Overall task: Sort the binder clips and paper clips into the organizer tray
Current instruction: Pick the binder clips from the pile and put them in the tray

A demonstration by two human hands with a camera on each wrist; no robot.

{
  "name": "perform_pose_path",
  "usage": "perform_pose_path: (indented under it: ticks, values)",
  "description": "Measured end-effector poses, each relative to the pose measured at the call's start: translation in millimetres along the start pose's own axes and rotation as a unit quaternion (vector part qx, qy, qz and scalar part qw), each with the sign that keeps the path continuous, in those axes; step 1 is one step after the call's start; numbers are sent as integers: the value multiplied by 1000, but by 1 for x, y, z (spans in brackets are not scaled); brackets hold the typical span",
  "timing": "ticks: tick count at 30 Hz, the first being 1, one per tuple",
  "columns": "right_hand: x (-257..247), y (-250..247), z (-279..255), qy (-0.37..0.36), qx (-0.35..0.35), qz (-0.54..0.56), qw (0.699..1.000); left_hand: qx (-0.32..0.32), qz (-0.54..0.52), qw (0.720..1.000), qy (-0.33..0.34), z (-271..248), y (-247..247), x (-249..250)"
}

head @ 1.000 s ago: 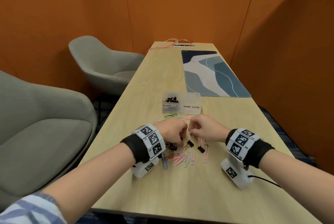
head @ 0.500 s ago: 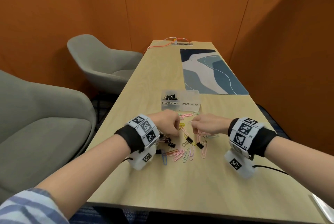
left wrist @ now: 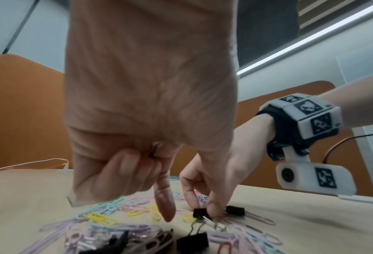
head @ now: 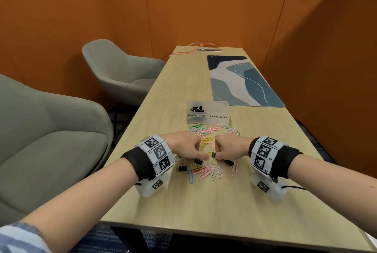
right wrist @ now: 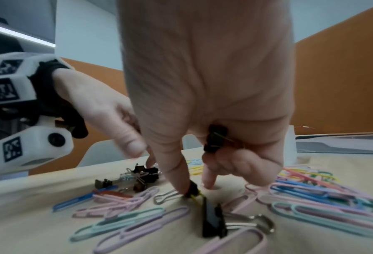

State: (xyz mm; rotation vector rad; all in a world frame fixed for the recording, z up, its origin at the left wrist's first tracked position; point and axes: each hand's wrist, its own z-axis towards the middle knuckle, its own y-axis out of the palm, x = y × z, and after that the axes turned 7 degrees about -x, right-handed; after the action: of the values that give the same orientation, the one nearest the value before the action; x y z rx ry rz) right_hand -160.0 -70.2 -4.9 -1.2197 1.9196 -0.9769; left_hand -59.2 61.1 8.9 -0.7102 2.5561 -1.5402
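The clear organizer tray (head: 219, 122) stands past the pile, labelled BINDER CLIPS left and PAPER CLIPS right; black binder clips (head: 195, 108) lie in the left compartment. Coloured paper clips (head: 206, 132) and loose binder clips (head: 182, 168) are scattered in front of it. My right hand (head: 216, 155) pinches a black binder clip (right wrist: 193, 187) on the table with thumb and forefinger, and its curled fingers hold another binder clip (right wrist: 216, 137). My left hand (head: 201, 155) is beside it, forefinger (left wrist: 165, 202) pointing down, the other fingers curled round a metal clip handle (left wrist: 157, 146).
A blue patterned mat (head: 240, 81) lies at the far right of the wooden table (head: 204, 207). Orange cables (head: 183, 50) run to a socket strip at the far end. Two grey armchairs (head: 122, 73) stand along the left side.
Both hands have drawn a little nearer to me over the pile. The right hand's fingertips have come down onto a binder clip in the middle.
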Motion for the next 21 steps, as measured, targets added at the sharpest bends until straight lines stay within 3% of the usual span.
perform_pose_path:
  ticks: [6,14,17,21]
  values:
    - [-7,4,4,-17,35,-56,998,28,19,999,43,6,7,-3]
    - [-2,3,5,-13,19,-73,997,57,29,996,54,16,8,-10]
    - [3,1,3,-7,11,-42,999,70,-9,997,45,17,3,-17]
    - [11,-17,-1,1,41,98,994,129,-139,982,11,32,-16,-33]
